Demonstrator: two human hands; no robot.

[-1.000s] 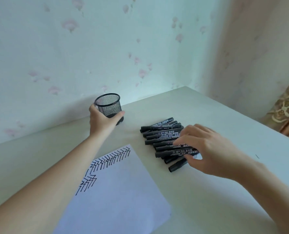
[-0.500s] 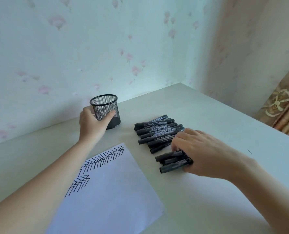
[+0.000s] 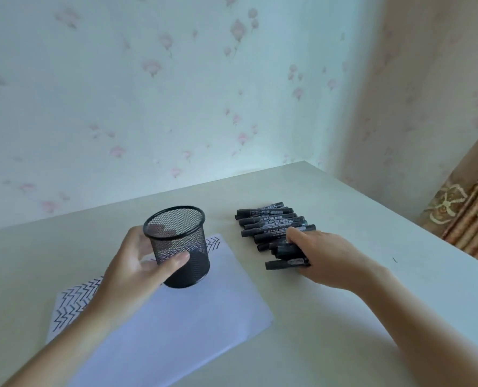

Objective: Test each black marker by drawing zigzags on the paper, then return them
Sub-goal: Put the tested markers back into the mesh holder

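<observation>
My left hand (image 3: 137,263) grips an empty black mesh pen cup (image 3: 179,247) and holds it lifted and tilted above the white paper (image 3: 182,325). Black zigzag rows (image 3: 73,303) run along the paper's left edge. Several black markers (image 3: 271,222) lie side by side on the table to the right of the paper. My right hand (image 3: 324,258) curls over the nearest markers (image 3: 285,258) and gathers a small bunch of them against the table.
The pale table (image 3: 344,317) stands in a corner of floral-papered walls (image 3: 176,93). Its right edge runs diagonally past a patterned curtain (image 3: 467,219). A small dark mark (image 3: 394,260) sits on the table right of my hand.
My left hand has lifted the mesh cup off the table and brought it nearer, over the paper. My right hand has pulled a few markers away from the row and closed on them.
</observation>
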